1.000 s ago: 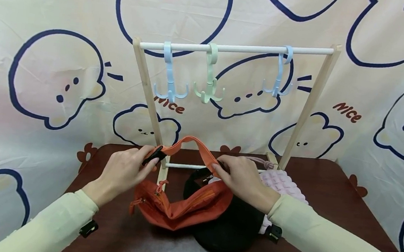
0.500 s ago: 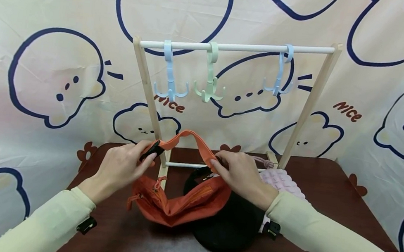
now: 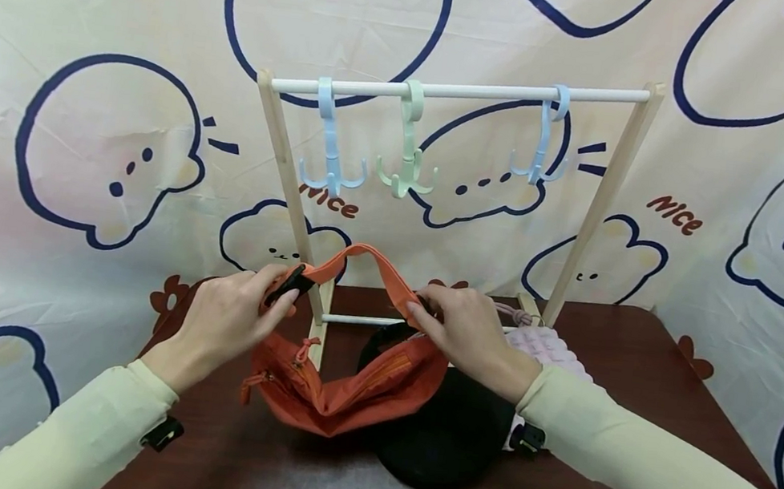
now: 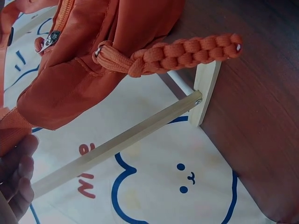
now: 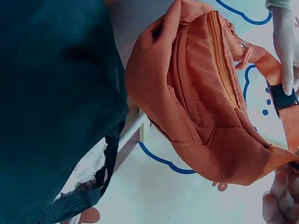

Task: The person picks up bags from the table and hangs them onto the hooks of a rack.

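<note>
An orange waist bag [image 3: 345, 396] hangs from both hands by its strap [image 3: 371, 252], which arches up between them. My left hand [image 3: 219, 326] pinches the strap at its black buckle [image 3: 291, 285], thumb laid across it. On the other side, my right hand [image 3: 478, 347] grips the strap near its right end. Zips and a braided cord pull [image 4: 187, 53] show on the bag, which sags in the middle. In the right wrist view, the left thumb rests on the buckle [image 5: 284, 97].
Behind the bag lies a black bag [image 3: 442, 440], beside a pale pink quilted bag [image 3: 550, 350]. A wooden rack with a white top bar [image 3: 467, 92] stands at the back. Two blue hooks and a green hook [image 3: 409, 142] hang from it. A patterned cloth surrounds the brown table [image 3: 251, 462].
Both hands have raised the waist bag slightly, and the left hand has shifted left with its end. The strap's arch now stands higher and wider.
</note>
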`<state>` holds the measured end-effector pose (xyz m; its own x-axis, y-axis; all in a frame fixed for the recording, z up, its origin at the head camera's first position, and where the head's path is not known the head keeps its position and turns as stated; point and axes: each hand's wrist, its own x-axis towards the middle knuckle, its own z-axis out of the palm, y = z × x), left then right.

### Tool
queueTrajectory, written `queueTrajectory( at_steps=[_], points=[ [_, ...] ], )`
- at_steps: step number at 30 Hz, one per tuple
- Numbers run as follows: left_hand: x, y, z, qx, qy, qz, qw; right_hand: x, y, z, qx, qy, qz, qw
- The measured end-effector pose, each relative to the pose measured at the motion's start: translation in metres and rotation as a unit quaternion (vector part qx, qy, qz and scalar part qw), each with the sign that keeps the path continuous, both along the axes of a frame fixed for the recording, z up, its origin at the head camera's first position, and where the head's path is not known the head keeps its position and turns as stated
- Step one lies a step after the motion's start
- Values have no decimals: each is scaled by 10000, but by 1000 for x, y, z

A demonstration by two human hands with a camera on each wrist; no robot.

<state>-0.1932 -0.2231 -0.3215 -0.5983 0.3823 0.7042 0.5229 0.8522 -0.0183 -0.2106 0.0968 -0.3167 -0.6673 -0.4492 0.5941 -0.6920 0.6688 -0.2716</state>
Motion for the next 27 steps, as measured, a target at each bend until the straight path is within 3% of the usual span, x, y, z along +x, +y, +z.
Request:
queueTrajectory(
  at_steps=[27],
  points=[
    [1,5,22,68,362,-51,9993,1,2,18,-200,46,181,9996]
  ],
)
